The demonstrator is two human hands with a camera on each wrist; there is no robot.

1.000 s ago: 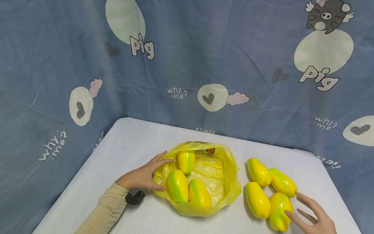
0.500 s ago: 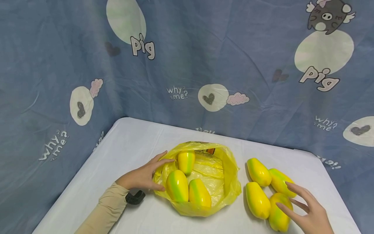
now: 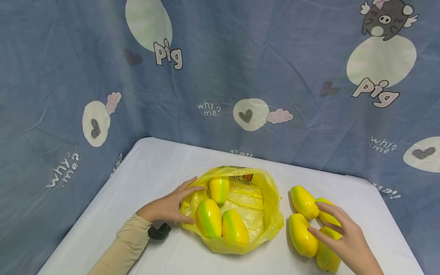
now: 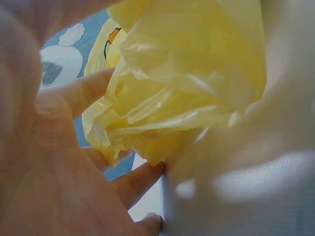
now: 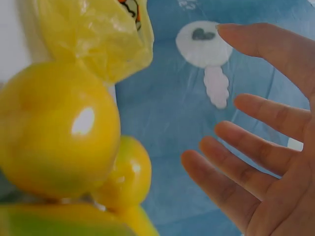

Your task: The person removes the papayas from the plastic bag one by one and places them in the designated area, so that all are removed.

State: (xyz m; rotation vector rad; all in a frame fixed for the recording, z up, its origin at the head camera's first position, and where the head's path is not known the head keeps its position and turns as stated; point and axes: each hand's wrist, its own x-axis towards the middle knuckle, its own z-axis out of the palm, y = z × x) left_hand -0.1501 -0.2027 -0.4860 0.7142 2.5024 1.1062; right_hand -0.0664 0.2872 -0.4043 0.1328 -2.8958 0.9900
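Observation:
A yellow plastic bag (image 3: 273, 217) stands open-mouthed on the table. Inside lie three glossy, papaya-shaped yellow fruits with green stripes, such as the front left fruit (image 3: 208, 218). My left hand (image 3: 166, 206) rests against the bag's left side, fingers spread; the left wrist view shows its fingers touching the crumpled plastic (image 4: 187, 73). Several like fruits sit in a cluster right of the bag. My right hand (image 3: 348, 238) hovers over them with nothing in its grasp, thumb and fingers parted near the front left fruit of the cluster (image 3: 303, 235), hiding parts of the two right-hand ones.
A white cloth covers the table (image 3: 158, 164). Behind it hangs a blue curtain (image 3: 192, 76) printed with pigs and lettering. A black band (image 3: 159, 232) is on the left wrist, below a beige sleeve (image 3: 123, 244).
My right hand has moved left and slightly up, from the cluster's right edge to over its middle. The left hand, the bag and the fruits in it have stayed in place.

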